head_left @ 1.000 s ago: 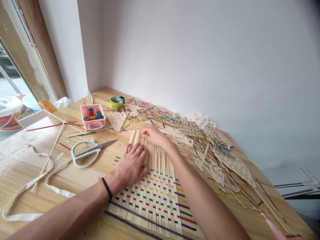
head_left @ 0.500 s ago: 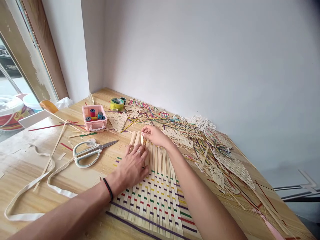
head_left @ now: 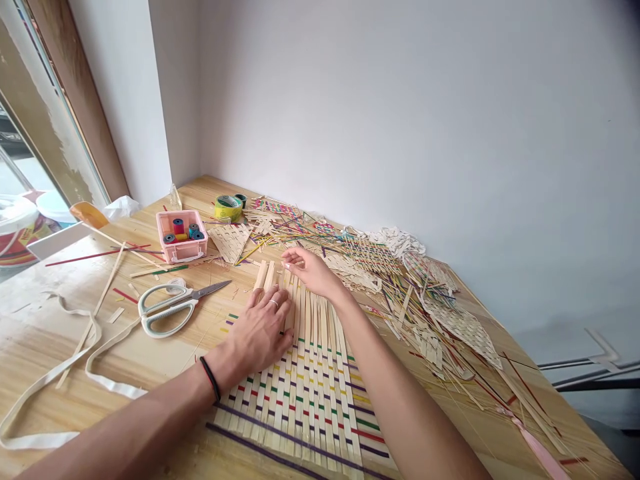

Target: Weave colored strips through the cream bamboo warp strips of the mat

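A woven mat of pale bamboo strips (head_left: 313, 390), crossed by thin green, yellow, red and purple strips, lies on the table in front of me. My left hand (head_left: 263, 330) rests flat on its left part, fingers spread over the pale lengthwise strips. It wears a ring, with a dark band on the wrist. Just above the far ends of these strips hovers my right hand (head_left: 307, 270), its fingers loosely bent and thumb slightly apart, with nothing visible between them. Loose strip ends (head_left: 265, 272) stick out past my left fingertips. Scissors (head_left: 173, 307) lie left of the mat.
A pink box (head_left: 183, 250) with thread spools and a yellow tape roll (head_left: 227, 208) stand at the back left. White ribbon (head_left: 47, 377) curls on the left. Woven scraps and coloured strips (head_left: 375, 257) heap along the wall (head_left: 400, 120) and down the right side.
My right hand has let go of the pale strip end it pinched, and its thumb and fingers have parted. My left hand stays on the mat. The view has shifted slightly.
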`<state>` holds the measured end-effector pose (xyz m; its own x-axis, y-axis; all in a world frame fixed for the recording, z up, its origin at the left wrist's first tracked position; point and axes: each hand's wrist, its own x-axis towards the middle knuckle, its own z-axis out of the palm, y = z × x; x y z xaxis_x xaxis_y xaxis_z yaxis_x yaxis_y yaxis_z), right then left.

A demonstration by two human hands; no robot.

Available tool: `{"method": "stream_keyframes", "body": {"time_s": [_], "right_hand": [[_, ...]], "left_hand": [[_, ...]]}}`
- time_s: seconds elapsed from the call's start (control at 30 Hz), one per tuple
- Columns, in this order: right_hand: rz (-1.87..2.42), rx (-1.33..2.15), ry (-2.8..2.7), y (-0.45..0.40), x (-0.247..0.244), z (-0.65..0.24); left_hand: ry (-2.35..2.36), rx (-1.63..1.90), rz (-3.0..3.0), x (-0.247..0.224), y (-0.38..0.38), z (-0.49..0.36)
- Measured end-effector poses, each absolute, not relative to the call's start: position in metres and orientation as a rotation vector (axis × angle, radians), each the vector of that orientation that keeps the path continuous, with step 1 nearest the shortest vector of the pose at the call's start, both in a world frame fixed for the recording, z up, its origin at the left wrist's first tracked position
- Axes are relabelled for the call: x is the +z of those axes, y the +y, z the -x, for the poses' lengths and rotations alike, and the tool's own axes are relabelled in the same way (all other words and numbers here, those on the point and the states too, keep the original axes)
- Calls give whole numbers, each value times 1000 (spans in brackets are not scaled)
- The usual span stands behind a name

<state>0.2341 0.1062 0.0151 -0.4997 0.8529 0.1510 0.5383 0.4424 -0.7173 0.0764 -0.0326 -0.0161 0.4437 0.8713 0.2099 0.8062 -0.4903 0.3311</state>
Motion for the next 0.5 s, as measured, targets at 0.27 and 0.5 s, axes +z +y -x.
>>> {"method": "stream_keyframes", "body": {"time_s": [0.27, 0.5], "right_hand": [[1401, 633, -2163, 79, 21, -332], [1682, 724, -2150, 79, 15, -407]], "left_hand": [[1478, 524, -2526, -17, -33, -75], [1494, 529, -2523, -18, -33, -74]]}}
